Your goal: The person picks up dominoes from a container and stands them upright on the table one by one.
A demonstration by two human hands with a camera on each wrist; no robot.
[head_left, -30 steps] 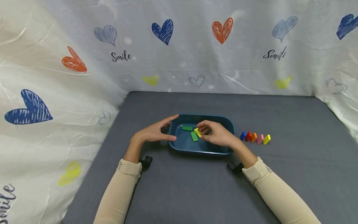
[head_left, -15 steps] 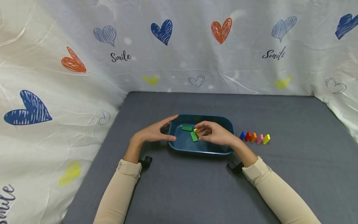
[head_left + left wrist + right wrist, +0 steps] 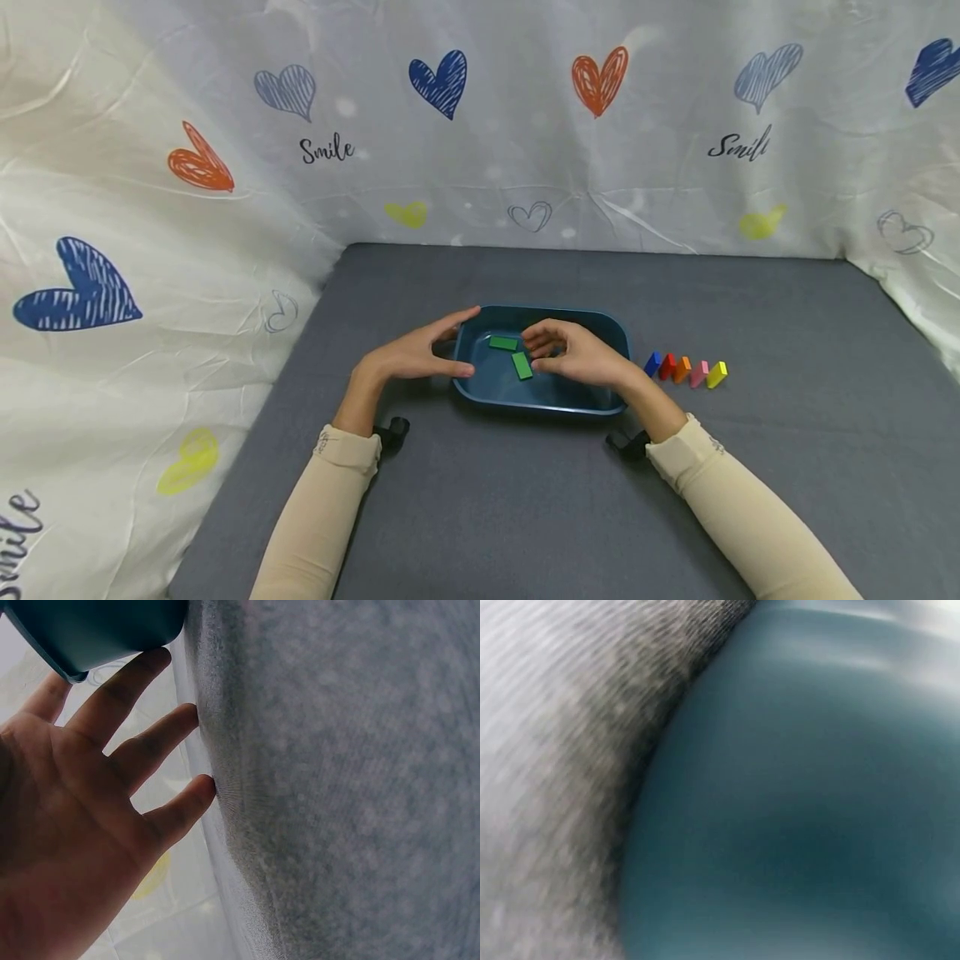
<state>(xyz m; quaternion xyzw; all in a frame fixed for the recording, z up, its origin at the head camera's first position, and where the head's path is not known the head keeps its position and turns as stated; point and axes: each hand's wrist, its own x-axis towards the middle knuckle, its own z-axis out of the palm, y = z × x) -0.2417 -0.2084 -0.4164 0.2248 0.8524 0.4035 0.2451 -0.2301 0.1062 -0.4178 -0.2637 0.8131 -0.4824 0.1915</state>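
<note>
The left hand (image 3: 416, 353), spread wide, flanked the tray (image 3: 491, 394), gripping nothing; the right hand (image 3: 573, 354) was part-curled over it, any hold undetermined. Two green blocks (image 3: 522, 366) lay in the tray between the hands; five coloured blocks (image 3: 682, 369) stood beyond the right wrist on the tabletop (image 3: 480, 517). Block-picking was the judged step; the next move called for a secure pinch.

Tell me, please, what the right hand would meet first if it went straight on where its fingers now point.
Probably the farther green block, which lies in the tray just beyond the fingertips. The height of the right hand is unclear, so it may pass above.
</note>
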